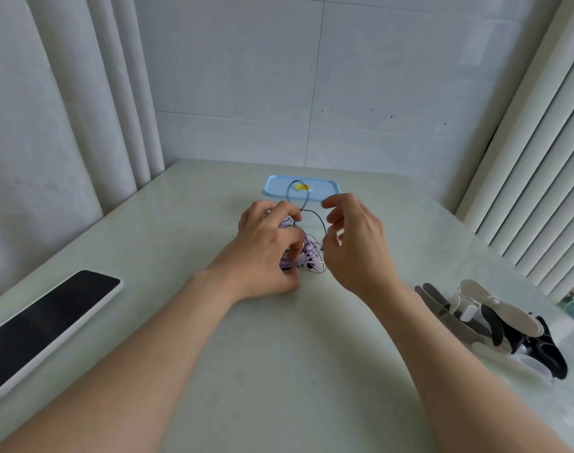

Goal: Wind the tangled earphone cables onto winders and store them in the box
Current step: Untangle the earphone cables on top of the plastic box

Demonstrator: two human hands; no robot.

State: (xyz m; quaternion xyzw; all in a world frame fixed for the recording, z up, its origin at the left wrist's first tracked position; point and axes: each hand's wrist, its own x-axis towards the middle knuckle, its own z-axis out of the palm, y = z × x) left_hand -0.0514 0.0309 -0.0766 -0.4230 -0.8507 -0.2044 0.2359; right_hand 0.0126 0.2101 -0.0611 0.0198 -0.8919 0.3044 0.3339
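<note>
Midway between phone (pixel 50 325) and winders (pixel 494 322), left hand (pixel 266 253) grips the cable tangle (pixel 308 255).

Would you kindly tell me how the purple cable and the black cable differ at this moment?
The purple cable is bunched in a tangle on the table, gripped by the left hand; the black cable rises in open loops before the box, seemingly pinched by the right hand. The purple cable is pale, the black cable dark. Both are thin and not yet on winders.
</note>
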